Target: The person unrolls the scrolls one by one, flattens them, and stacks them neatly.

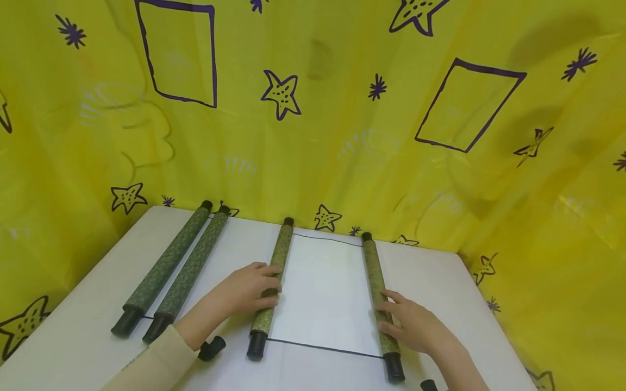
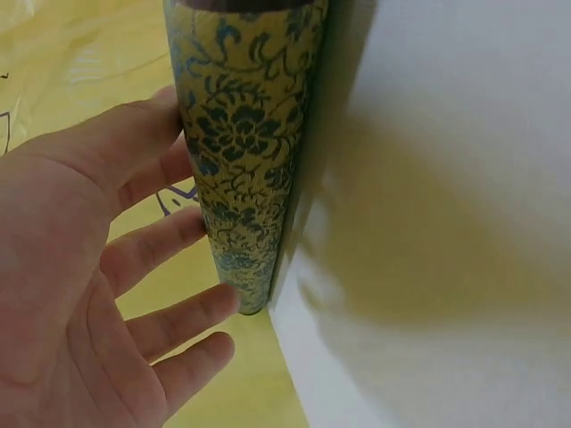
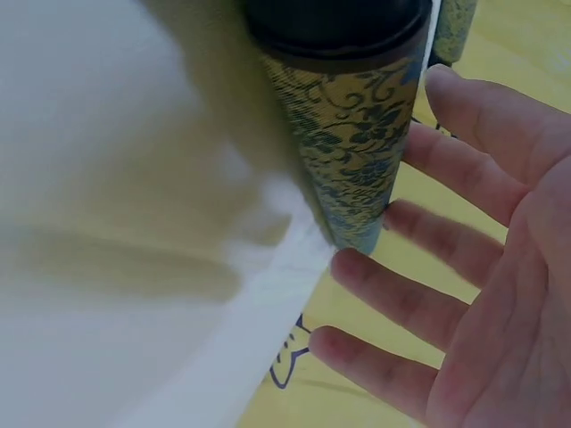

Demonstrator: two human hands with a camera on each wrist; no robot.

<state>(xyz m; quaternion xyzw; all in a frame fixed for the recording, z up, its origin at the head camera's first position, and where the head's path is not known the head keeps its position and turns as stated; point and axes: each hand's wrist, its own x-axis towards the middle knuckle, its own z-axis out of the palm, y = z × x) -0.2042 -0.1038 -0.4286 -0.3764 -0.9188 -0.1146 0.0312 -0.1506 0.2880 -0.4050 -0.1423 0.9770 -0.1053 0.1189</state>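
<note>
Two gold-green brocade tubes with black end caps lie apart on the white table, thin dark cords running between them at both ends. My left hand (image 1: 256,290) is at the left gold tube (image 1: 282,247). In the left wrist view its fingers (image 2: 156,254) are loosely extended along the flowered cloth, fingertips at the tube's side. On the outer side of the right gold tube (image 1: 375,277) is my right hand (image 1: 403,320). The right wrist view shows its spread fingers (image 3: 410,294) reaching toward this tube, just below its black cap (image 3: 339,22).
To the left lie two dark green brocade tubes, an outer one (image 1: 168,258) and an inner one (image 1: 195,266), linked by short cords. The white table (image 1: 425,274) meets a yellow curtain (image 1: 313,152) with purple stars. Small black pieces (image 1: 212,348) show beside both wrists.
</note>
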